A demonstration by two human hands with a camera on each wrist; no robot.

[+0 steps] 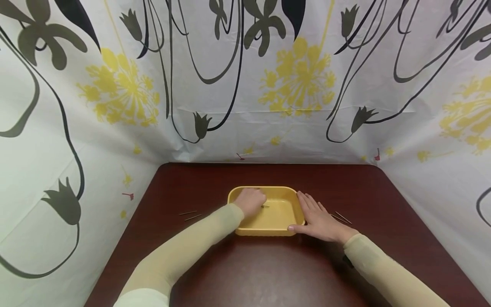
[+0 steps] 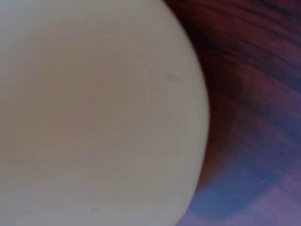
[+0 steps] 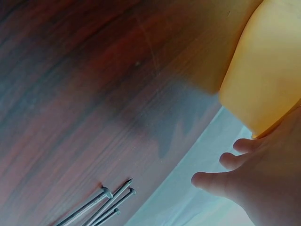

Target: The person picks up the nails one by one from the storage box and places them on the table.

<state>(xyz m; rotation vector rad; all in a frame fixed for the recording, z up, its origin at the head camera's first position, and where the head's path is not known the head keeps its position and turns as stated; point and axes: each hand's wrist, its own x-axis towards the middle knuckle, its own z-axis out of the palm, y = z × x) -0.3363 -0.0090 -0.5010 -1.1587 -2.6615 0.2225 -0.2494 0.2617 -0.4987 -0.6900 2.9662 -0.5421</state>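
A yellow rectangular tray (image 1: pixel 285 211) stands on the dark table. My left hand (image 1: pixel 251 201) reaches over its left side, fingers curled down inside. A short length of a nail (image 1: pixel 265 207) shows at those fingers; the rest is hidden behind the hand. My right hand (image 1: pixel 320 219) rests along the tray's right side with its fingers extended and its thumb at the near right corner. The right wrist view shows these fingers (image 3: pixel 211 182) beside the outer wall of the tray (image 3: pixel 268 66). A sleeve fills most of the left wrist view.
Several metal nails (image 3: pixel 110 202) lie on the table to the right of the tray, partly behind the right hand in the head view. Two thin nails (image 1: pixel 192 217) lie to its left. Patterned fabric (image 1: pixel 230 98) hangs behind the table and along its sides.
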